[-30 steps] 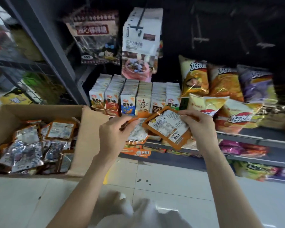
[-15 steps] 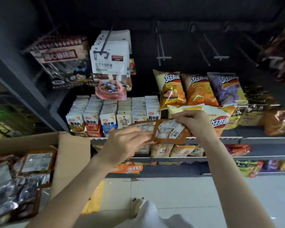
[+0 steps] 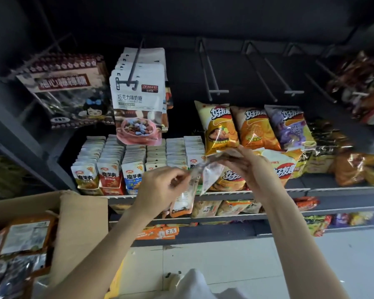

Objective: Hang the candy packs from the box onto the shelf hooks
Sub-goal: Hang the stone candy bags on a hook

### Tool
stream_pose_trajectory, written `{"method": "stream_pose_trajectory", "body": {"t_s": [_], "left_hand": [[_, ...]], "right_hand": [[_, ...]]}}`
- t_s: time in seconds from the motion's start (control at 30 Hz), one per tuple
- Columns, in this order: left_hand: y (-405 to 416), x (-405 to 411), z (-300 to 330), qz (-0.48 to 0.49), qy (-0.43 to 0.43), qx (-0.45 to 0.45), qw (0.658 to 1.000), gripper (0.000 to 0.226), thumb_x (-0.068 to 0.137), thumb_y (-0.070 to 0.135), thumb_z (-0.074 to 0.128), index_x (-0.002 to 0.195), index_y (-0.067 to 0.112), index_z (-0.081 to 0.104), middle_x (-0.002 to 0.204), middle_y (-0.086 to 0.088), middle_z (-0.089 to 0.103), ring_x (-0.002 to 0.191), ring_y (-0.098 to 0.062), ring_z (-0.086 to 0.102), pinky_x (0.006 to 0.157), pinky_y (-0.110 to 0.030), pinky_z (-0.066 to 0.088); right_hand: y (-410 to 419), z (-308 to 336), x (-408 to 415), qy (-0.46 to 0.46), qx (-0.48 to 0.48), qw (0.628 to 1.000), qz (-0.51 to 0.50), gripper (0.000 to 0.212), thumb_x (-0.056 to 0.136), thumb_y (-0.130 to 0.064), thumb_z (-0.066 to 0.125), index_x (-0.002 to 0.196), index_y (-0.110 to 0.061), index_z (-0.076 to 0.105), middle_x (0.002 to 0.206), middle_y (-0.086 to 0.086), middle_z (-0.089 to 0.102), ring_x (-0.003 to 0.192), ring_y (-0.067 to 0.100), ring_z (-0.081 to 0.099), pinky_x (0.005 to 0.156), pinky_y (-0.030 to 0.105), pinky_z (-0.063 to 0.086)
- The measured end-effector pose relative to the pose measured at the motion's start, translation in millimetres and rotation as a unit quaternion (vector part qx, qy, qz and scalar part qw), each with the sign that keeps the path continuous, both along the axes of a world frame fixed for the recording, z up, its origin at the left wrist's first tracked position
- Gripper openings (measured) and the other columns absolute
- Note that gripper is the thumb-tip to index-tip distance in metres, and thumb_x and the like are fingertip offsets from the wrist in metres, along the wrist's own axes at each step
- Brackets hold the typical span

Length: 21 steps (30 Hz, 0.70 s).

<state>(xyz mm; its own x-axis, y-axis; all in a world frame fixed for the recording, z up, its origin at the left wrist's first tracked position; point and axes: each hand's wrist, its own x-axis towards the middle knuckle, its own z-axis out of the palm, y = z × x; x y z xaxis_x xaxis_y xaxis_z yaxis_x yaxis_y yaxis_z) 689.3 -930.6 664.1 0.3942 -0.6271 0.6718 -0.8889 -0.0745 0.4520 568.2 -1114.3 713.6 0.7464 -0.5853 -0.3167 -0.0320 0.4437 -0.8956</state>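
both hands, left hand (image 3: pixel 160 186) and right hand (image 3: pixel 252 169), pinch candy packs (image 3: pixel 205 169) at centre, fingers curled; next, thread one onto the empty hooks (image 3: pixel 216 91) at twelve o'clock.

Three crisp bags (image 3: pixel 255 126) stand along the shelf's right side — yellow, orange, purple — beside rows of small snack packets (image 3: pixel 108 169), above a price tag (image 3: pixel 171 231) and the pale floor tiles (image 3: pixel 235 266).

dim upper shelf | bright floor (image 3: pixel 235 262) | wide-angle bending at edges | hands and pack motion-blurred
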Motion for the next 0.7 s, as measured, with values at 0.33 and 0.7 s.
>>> {"method": "stream_pose_trajectory", "body": {"t_s": [0.33, 0.7], "left_hand": [[-21.7, 14.6, 12.2, -0.016, 0.242, -0.061, 0.968, 0.007, 0.078, 0.02, 0.073, 0.079, 0.023, 0.067, 0.071, 0.028, 0.066, 0.064, 0.002, 0.065, 0.061, -0.01, 0.05], [-6.7, 25.5, -3.4, 0.098, 0.303, -0.084, 0.944, 0.026, 0.08, -0.001, 0.072, 0.071, 0.022, 0.062, 0.06, 0.027, 0.061, 0.058, 0.008, 0.058, 0.055, -0.005, 0.041]], "right_hand": [[-11.8, 13.9, 20.0, 0.106, -0.473, 0.873, -0.059, 0.012, 0.08, -0.012, 0.077, 0.091, -0.016, 0.075, 0.074, -0.017, 0.067, 0.067, -0.01, 0.063, 0.064, 0.007, 0.048], [-62.1, 19.7, 6.6, 0.165, -0.698, 0.695, -0.043, 0.026, 0.083, -0.038, 0.072, 0.09, -0.013, 0.074, 0.107, 0.008, 0.055, 0.105, 0.026, 0.047, 0.079, 0.031, 0.038]]}}
